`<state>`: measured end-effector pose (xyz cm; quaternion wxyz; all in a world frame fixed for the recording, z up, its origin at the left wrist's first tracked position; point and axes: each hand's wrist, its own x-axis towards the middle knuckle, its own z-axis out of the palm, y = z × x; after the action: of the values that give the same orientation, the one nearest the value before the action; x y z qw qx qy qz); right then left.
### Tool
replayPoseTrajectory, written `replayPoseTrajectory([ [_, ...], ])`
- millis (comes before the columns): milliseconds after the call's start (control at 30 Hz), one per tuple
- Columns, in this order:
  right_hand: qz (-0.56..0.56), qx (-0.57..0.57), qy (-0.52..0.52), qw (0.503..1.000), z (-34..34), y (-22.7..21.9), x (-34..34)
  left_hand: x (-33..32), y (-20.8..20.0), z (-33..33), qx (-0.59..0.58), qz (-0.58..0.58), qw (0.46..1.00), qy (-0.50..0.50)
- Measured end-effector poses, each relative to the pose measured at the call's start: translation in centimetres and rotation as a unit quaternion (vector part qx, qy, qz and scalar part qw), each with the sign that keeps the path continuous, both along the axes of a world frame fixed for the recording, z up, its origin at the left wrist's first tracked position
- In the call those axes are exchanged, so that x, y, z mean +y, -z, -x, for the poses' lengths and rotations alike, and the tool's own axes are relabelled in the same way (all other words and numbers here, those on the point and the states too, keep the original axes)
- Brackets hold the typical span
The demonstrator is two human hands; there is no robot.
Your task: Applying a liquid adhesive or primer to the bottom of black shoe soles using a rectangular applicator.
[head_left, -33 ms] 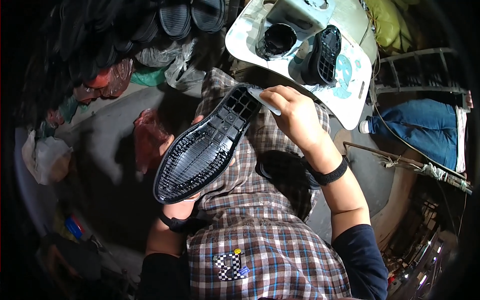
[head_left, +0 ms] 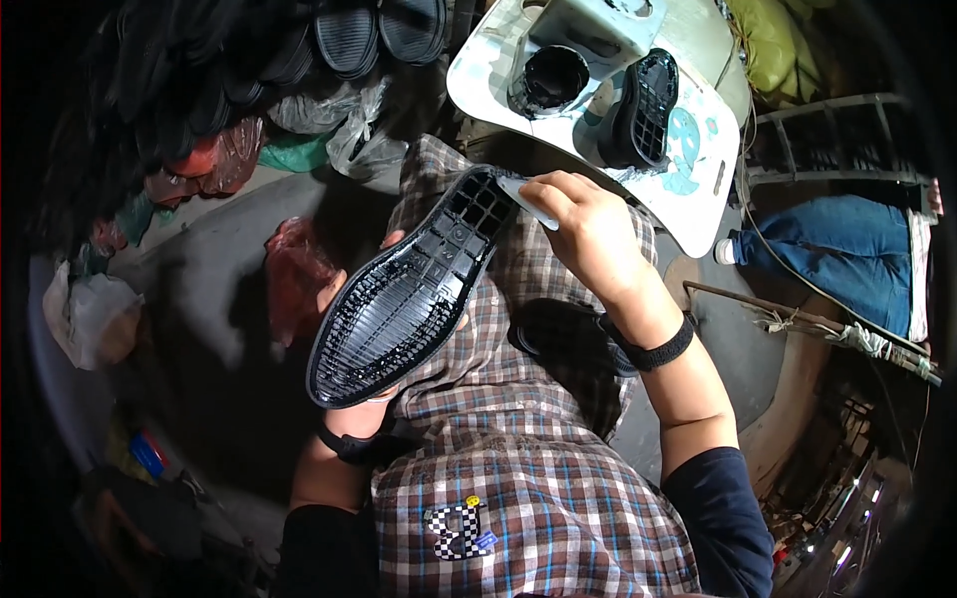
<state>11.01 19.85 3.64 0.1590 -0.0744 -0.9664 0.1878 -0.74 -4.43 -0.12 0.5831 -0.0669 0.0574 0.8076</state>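
A black shoe sole point(head_left: 399, 324) lies tilted over my lap, its inner side up. Glossy wet smears edge its wide part, and square hollows fill its heel end. My left hand point(head_left: 332, 290) grips the sole from underneath; fingers show at its left edge, the palm is hidden. At the heel end, my right hand point(head_left: 588, 221) is closed on a pale flat tool point(head_left: 539, 213). The tool's tip meets the sole's inner rim; its exact kind I cannot make out.
Ahead on a white tabletop point(head_left: 703, 214) stand a tub of black liquid point(head_left: 556, 80) and another black sole point(head_left: 643, 115). More soles point(head_left: 346, 35) are stacked at the far left, above plastic bags point(head_left: 289, 125). A person in jeans point(head_left: 847, 249) is at right, beyond a metal bar point(head_left: 743, 297).
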Motion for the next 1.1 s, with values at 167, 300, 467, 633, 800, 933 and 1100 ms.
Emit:
replayPoseTrajectory([
  [167, -0.015, -0.05, 0.018, 0.998, -1.8, -1.0, -0.5, 0.6, -0.7, -0.8, -0.001, 0.037, 0.999, -0.002],
  [300, 0.081, 0.001, 0.023, 0.996, -2.2, -1.7, -0.3, -0.4, 0.9, -1.1, 0.039, 0.054, 0.998, -0.008],
  [467, 0.01, -0.056, 0.026, 0.998, -2.3, -1.1, -0.7, -0.4, 0.3, -1.4, 0.063, 0.049, 0.997, 0.008],
  [633, 0.071, -0.043, -0.025, 0.996, -4.0, -1.7, -2.9, -1.1, 0.0, -1.9, 0.094, 0.086, 0.992, 0.01],
  [800, 0.122, 0.042, 0.062, 0.99, -2.8, -1.9, -2.9, -0.8, 0.1, -1.9, 0.11, 0.095, 0.989, 0.021],
  [933, 0.098, 0.112, 0.082, 0.985, -2.2, 1.3, -3.6, -0.6, 1.8, -1.4, 0.06, 0.0, 0.998, -0.003],
  [1100, 0.246, 0.084, -0.025, 0.965, -2.7, 0.8, -7.9, -1.0, 1.8, -1.3, 0.104, 0.016, 0.994, -0.015],
])
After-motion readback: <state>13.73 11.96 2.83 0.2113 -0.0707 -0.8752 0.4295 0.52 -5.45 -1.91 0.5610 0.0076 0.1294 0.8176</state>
